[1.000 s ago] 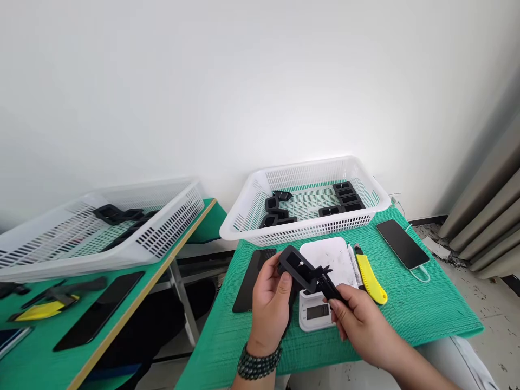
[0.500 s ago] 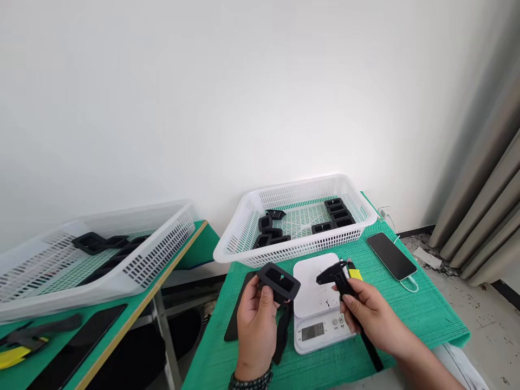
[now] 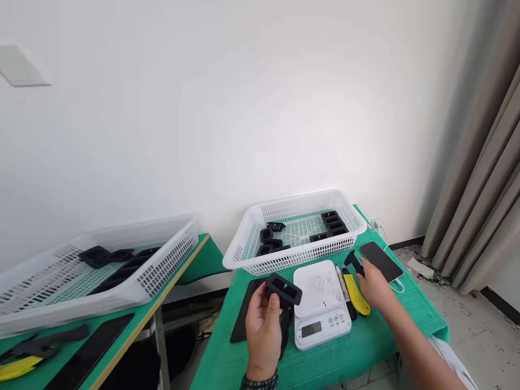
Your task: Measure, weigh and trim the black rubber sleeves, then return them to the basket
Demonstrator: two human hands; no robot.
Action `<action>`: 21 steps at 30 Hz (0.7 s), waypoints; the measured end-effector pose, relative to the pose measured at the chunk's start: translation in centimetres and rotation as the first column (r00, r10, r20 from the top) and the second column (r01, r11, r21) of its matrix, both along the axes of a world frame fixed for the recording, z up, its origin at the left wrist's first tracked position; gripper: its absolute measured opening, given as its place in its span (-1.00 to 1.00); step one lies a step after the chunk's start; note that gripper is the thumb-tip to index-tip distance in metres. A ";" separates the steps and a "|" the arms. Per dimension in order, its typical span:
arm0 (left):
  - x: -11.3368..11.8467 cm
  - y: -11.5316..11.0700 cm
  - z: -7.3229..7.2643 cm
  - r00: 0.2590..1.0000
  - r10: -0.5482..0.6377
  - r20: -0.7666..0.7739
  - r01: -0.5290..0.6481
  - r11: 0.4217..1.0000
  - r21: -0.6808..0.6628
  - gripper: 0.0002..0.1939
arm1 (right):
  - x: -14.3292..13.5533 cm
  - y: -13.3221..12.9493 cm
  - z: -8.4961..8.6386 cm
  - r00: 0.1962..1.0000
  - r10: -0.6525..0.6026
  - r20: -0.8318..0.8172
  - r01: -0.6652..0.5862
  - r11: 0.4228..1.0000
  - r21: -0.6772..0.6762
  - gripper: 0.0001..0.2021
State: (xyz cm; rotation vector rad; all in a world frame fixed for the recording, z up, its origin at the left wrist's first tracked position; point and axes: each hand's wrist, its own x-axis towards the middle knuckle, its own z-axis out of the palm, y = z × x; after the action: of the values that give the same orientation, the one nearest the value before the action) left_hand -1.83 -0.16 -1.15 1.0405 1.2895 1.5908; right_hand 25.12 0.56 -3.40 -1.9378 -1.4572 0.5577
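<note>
My left hand [image 3: 263,325] grips a black rectangular frame piece [image 3: 283,289] just left of the white kitchen scale [image 3: 319,287]. On the scale's right side, my right hand [image 3: 374,283] is closed on the black caliper [image 3: 354,262], whose jaws point left; much of its body is hidden by the hand. A yellow-handled cutter [image 3: 356,297] lies between the scale and my right hand. The scale's plate carries only small dark specks. Behind it, a white basket [image 3: 300,257] holds several black frame pieces [image 3: 333,221].
A black phone [image 3: 381,261] with a white cable lies at the right. On the left table, another white basket [image 3: 142,287] holds black pieces, with a black slab [image 3: 89,352] and a yellow-handled tool [image 3: 20,367] in front. A dark slab [image 3: 242,317] lies beside my left hand.
My right hand has moved the caliper from over the scale to the right, near the phone. The scale's plate and the yellow cutter are now uncovered. My left hand still holds the black piece.
</note>
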 end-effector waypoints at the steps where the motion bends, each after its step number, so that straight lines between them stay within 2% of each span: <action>1: 0.1 -0.8 0.1 1.000 0.003 -0.024 -0.003 1.000 0.009 -0.16 | -0.2 -0.1 0.0 0.998 0.011 0.057 -0.009 1.000 -0.019 -0.44; 3: 0.1 -2.6 0.1 0.998 -0.003 -0.055 0.002 1.000 -0.009 -0.15 | -0.4 -0.8 0.5 0.992 0.020 0.121 -0.018 1.000 -0.016 -0.44; 5: 0.2 -4.9 0.0 0.998 -0.022 -0.062 0.017 0.997 -0.070 -0.14 | -0.7 -2.3 1.4 0.995 0.005 0.100 -0.012 0.997 0.074 -0.49; 7: 0.7 -7.3 -0.5 0.996 -0.063 -0.056 0.056 0.991 -0.121 -0.17 | -1.3 -4.6 2.5 0.996 0.055 -0.064 -0.040 0.976 0.213 -0.57; 8: 1.1 -8.5 -0.8 0.995 -0.081 -0.054 0.074 0.990 -0.124 -0.20 | -1.8 -6.0 2.9 0.970 0.137 -0.201 -0.076 0.955 0.285 -0.61; 9: 1.7 -9.8 -1.1 0.993 -0.101 -0.055 0.094 0.989 -0.111 -0.24 | -2.5 -7.6 3.2 0.894 0.255 -0.369 -0.136 0.938 0.318 -0.61; 10: 2.5 -10.9 -1.3 0.994 -0.087 -0.066 0.082 0.994 -0.074 -0.28 | -3.4 -9.2 3.3 0.782 0.332 -0.527 -0.176 0.929 0.326 -0.61; 12: 4.1 -12.9 -1.7 0.990 -0.034 -0.136 0.037 0.999 0.023 -0.36 | -5.5 -12.3 3.0 0.570 0.457 -0.683 -0.297 0.889 0.347 -0.55; 13: 4.7 -13.7 -1.7 0.979 -0.041 -0.198 0.054 0.997 0.058 -0.40 | -6.5 -13.5 2.7 0.498 0.479 -0.723 -0.332 0.876 0.351 -0.54; 15: 5.5 -14.3 -1.3 0.946 -0.121 -0.300 0.150 0.986 0.076 -0.46 | -8.2 -15.3 2.1 0.400 0.347 -0.848 -0.185 0.937 0.296 -0.45; 17: 5.2 -13.7 -0.5 0.909 -0.201 -0.366 0.235 0.971 0.051 -0.44 | -9.1 -16.1 1.6 0.292 0.220 -0.931 -0.109 0.975 0.196 -0.41; 19: 4.2 -11.7 0.6 0.877 -0.189 -0.442 0.231 0.972 0.042 -0.38 | -9.2 -16.3 1.4 0.176 0.137 -0.975 -0.097 0.988 0.121 -0.41; 21: 2.7 -8.9 1.4 0.801 -0.077 -0.594 0.134 0.990 0.051 -0.45 | -8.6 -16.5 1.4 0.076 0.072 -0.995 -0.085 0.994 0.066 -0.42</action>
State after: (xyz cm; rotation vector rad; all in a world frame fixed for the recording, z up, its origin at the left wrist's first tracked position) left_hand 0.87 -9.10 0.27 1.7325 1.5307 1.2845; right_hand 16.56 -15.90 -1.99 -0.8562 -0.5287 1.5682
